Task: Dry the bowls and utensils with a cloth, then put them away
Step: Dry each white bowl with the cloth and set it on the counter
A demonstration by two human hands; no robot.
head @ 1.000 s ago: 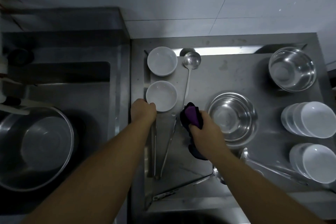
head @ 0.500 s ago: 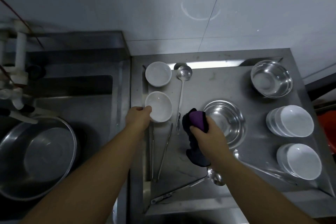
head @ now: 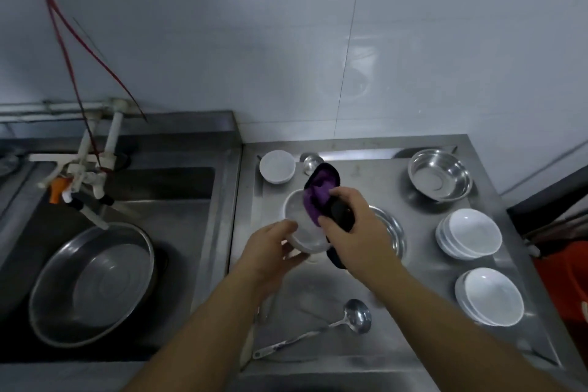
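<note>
My left hand holds a small white bowl by its near rim, lifted above the steel counter and tilted toward me. My right hand grips a purple and black cloth and presses it into the bowl's inside. A second white bowl sits at the back left of the counter, with a ladle partly hidden behind the cloth. Another ladle lies near the front edge.
Two stacks of white bowls stand at the right. A steel bowl sits at the back right, another behind my right hand. The sink on the left holds a large steel basin under the tap.
My left hand has lifted the near white bowl off the counter. My right hand has brought the cloth up into it. The view has tilted upward.
</note>
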